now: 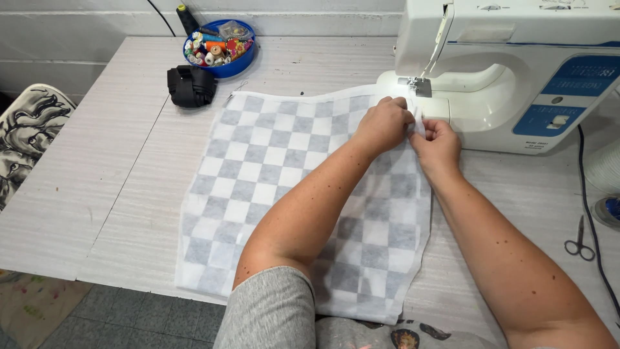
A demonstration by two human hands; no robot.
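Both hands, left hand (382, 124) and right hand (438, 143), pinching checkered fabric (271, 194) edge right of centre; best kept flat, aligned under the presser foot (420, 86).

On the table (97, 194) the cloth (258, 194) lies left of the sewing machine (516, 71), a bowl of thread spools (219, 48) and a pouch (190, 85) behind it, scissors (579, 240) far right.

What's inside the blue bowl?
The blue bowl holds many small thread spools in mixed colours, with a clear bag lying on top. Whatever lies lower, beneath the spools and the bag, is covered and cannot be seen.
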